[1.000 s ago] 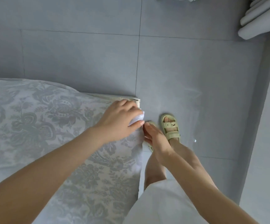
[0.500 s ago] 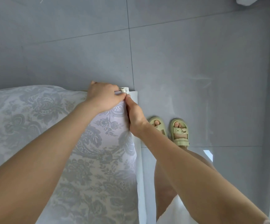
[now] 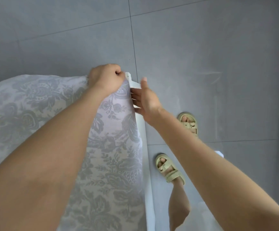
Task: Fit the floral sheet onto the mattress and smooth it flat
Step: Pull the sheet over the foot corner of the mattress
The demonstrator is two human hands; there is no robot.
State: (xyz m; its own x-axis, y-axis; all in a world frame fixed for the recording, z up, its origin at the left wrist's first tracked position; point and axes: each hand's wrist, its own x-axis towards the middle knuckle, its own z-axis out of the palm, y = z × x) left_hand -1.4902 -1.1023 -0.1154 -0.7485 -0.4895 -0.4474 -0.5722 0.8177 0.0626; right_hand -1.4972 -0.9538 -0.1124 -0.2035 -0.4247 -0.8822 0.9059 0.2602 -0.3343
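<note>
Beside the mattress [image 3: 149,189] corner, at four o'clock of the left hand [image 3: 105,79] clenched on the sheet [image 3: 115,147], the right hand [image 3: 146,100] has been released and spread: corner judged nearly fitted.

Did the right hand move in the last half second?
Yes. The right hand has left the white bed corner, where it pinched before, and drawn back along the bed's side edge.
</note>
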